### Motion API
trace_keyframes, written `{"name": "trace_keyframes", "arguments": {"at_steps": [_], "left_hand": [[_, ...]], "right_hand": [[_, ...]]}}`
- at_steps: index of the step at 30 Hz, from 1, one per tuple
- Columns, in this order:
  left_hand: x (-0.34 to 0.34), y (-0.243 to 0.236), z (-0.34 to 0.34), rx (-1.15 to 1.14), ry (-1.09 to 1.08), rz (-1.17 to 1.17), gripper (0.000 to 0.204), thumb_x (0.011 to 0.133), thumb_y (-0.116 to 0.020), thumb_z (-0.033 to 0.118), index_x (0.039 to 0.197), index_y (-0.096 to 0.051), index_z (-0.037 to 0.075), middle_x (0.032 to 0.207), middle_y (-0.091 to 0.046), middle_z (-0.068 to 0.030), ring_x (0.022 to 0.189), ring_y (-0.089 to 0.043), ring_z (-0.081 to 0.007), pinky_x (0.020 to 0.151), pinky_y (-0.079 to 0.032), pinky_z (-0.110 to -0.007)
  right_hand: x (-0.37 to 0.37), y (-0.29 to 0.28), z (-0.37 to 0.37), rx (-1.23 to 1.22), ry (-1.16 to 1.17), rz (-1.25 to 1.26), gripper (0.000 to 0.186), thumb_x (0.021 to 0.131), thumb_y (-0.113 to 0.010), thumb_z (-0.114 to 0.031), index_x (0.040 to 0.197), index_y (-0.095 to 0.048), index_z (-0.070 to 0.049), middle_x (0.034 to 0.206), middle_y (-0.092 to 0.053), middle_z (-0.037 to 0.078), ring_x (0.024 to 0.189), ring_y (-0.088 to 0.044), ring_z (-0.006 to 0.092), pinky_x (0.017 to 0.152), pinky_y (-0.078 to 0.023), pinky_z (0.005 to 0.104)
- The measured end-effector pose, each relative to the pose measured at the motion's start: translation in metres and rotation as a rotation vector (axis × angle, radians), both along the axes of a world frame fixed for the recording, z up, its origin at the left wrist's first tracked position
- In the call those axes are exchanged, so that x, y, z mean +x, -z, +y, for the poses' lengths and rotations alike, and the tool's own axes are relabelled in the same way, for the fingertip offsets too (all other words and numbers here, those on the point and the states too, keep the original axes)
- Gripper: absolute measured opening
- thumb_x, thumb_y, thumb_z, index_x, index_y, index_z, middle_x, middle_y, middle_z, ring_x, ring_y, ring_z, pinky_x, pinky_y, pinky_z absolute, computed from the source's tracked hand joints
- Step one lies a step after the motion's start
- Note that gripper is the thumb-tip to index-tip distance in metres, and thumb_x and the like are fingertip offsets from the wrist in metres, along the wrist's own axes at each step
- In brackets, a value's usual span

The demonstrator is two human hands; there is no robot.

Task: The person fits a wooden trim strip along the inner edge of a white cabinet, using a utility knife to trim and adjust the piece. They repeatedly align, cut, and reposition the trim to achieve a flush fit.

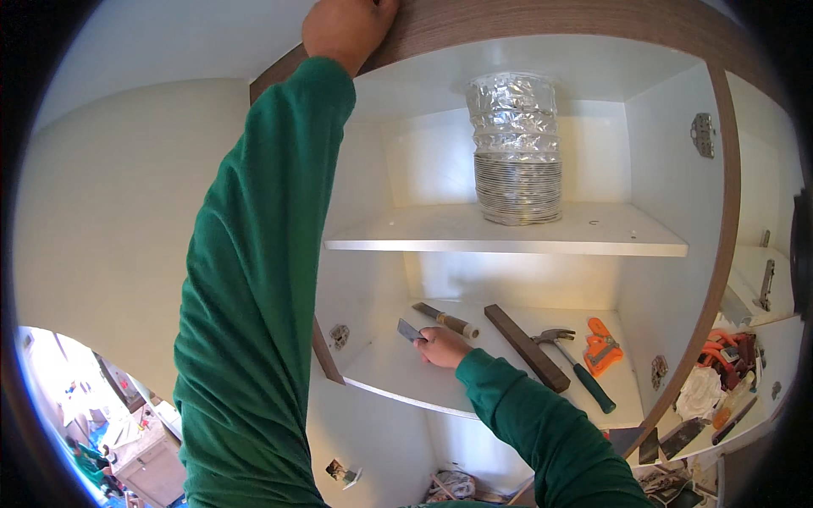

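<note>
My right hand is closed on a flat-bladed tool over the lower shelf, its metal blade pointing left and its handle mostly hidden in my fingers. Just behind lies a chisel-like tool with a wooden handle. My left hand is raised against the brown top panel of the cabinet; its fingers are mostly cut off by the upper edge of the view. Right of my right hand lie a dark wooden bar, a claw hammer with a green handle, and an orange tool.
A silvery flexible duct stands compressed on the upper shelf. Metal hinges are fixed inside the cabinet walls. Tools and a crumpled white cloth crowd the compartment at right. At lower left, a person in green shows in another area.
</note>
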State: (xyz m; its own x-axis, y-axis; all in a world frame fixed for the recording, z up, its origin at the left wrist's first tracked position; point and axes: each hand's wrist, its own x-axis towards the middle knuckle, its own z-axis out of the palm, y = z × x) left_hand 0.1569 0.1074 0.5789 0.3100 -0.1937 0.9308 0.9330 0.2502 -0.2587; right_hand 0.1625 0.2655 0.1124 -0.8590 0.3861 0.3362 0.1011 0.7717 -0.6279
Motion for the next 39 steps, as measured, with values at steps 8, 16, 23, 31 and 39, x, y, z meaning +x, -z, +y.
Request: {"name": "trace_keyframes", "arguments": {"at_steps": [8,16,23,31,39], "left_hand": [[-0.005,-0.003,0.015,0.068,0.004,-0.045,0.042,0.09,-0.055,0.041,0.086,-0.07,0.002,0.081,-0.068,-0.0225,0.078,-0.065,-0.0414,0.073,-0.052,-0.051],[0.0,0.002,0.014,0.035,0.066,-0.126,0.049,0.091,-0.055,0.049,0.088,-0.069,0.002,0.083,-0.069,-0.0224,0.079,-0.066,-0.0417,0.074,-0.051,-0.05],[0.007,0.003,0.016,0.061,0.112,-0.134,0.046,0.089,-0.058,0.046,0.09,-0.07,0.001,0.086,-0.069,-0.0226,0.081,-0.066,-0.0418,0.076,-0.052,-0.049],[0.004,0.005,0.016,0.041,0.229,-0.146,0.044,0.088,-0.059,0.043,0.094,-0.07,0.001,0.089,-0.07,-0.0225,0.085,-0.067,-0.0406,0.077,-0.053,-0.046],[0.006,0.019,0.012,-0.006,0.298,-0.149,0.049,0.093,-0.057,0.046,0.1,-0.068,-0.001,0.088,-0.07,-0.0214,0.081,-0.067,-0.0384,0.077,-0.053,-0.044]], "right_hand": [[-0.007,0.006,0.009,0.082,-0.007,0.029,0.033,0.095,-0.053,-0.028,0.087,-0.063,0.002,0.071,-0.067,0.018,0.068,-0.068,0.033,0.068,-0.052,0.0455],[-0.011,0.006,0.007,0.116,0.029,0.053,0.034,0.093,-0.054,-0.029,0.089,-0.064,0.003,0.085,-0.066,0.027,0.084,-0.065,0.0439,0.078,-0.05,0.0517],[-0.012,0.01,0.011,0.181,0.035,0.036,0.033,0.094,-0.054,-0.03,0.089,-0.063,0.002,0.082,-0.067,0.023,0.08,-0.065,0.0407,0.075,-0.049,0.0501],[-0.014,0.011,0.007,0.098,0.021,0.015,0.033,0.094,-0.054,-0.03,0.094,-0.065,0.002,0.09,-0.066,0.027,0.088,-0.064,0.0446,0.079,-0.049,0.0524],[-0.006,0.005,0.003,0.083,0.032,0.009,0.032,0.094,-0.054,-0.03,0.092,-0.064,0.0,0.09,-0.066,0.025,0.088,-0.063,0.0448,0.078,-0.049,0.0529]]}}
